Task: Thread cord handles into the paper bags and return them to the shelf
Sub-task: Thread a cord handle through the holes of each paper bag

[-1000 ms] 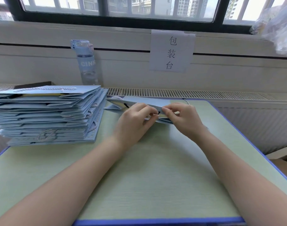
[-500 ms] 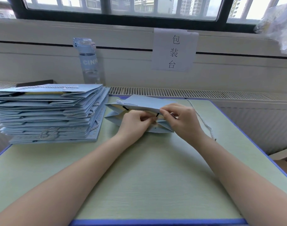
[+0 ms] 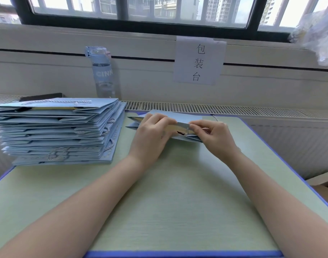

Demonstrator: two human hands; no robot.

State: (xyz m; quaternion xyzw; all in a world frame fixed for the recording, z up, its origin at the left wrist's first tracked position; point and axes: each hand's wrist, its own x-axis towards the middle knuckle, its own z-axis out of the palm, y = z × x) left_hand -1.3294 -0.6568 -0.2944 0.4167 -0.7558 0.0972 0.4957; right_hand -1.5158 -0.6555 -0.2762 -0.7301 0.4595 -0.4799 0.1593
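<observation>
One flat light-blue paper bag lay far-centre on the pale green table. The left hand curled its fingers over the bag's rim. The right hand pinched the same rim. One stack of similar bags stood at left; count unreadable. Behind were one translucent blue bottle and one white paper sign.

A pale green table with a blue rim carries a stack of light blue paper bags at ten o'clock and one folded paper bag at twelve.
</observation>
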